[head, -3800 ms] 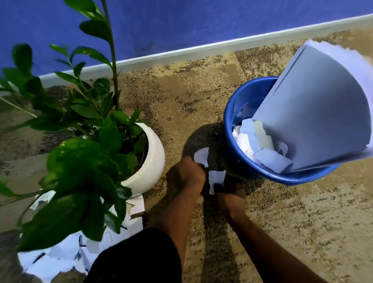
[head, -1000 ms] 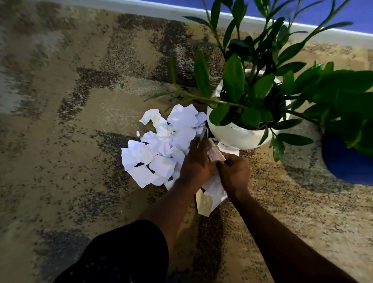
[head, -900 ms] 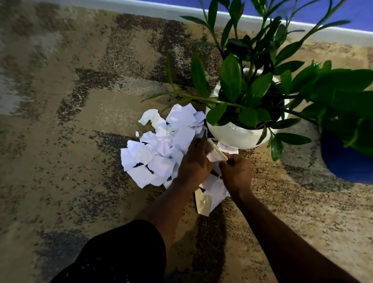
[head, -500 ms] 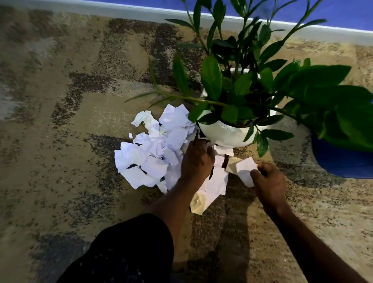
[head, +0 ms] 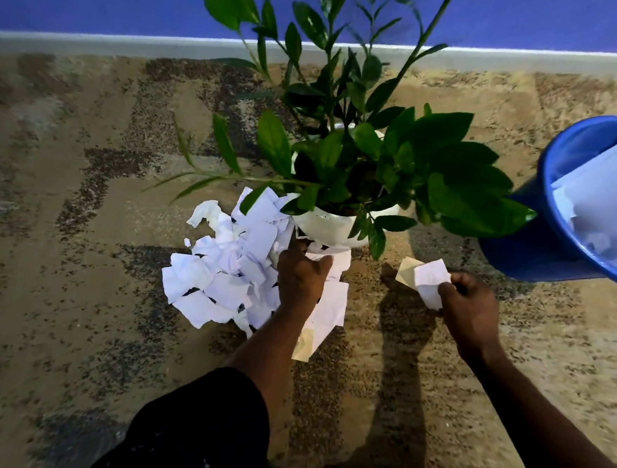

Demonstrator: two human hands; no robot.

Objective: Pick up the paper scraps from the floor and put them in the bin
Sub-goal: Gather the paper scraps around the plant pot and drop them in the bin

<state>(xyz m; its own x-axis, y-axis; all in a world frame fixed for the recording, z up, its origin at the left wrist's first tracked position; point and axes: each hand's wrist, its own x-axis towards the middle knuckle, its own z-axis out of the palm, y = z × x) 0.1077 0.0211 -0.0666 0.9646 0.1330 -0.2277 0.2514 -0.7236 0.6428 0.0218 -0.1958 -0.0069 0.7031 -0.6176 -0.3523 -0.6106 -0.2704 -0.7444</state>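
Note:
A heap of torn white paper scraps (head: 229, 268) lies on the speckled floor, just left of a white plant pot. My left hand (head: 301, 276) rests on the heap's right side, fingers curled round a scrap by the pot's base. My right hand (head: 467, 305) is above the floor to the right and pinches a few white scraps (head: 429, 282). The blue bin (head: 542, 250) stands at the right edge with paper inside, partly cut off by the frame.
A leafy green plant (head: 360, 164) in the white pot (head: 330, 228) spreads over the heap and towards the bin. A grey skirting (head: 104, 47) and blue wall run along the back. My dark-clothed knee (head: 190, 439) is at the bottom.
My right hand has pulled a few scraps out of the heap and carried them right, towards the bin. My left hand stays on the heap. The view has swung right, showing the bin.

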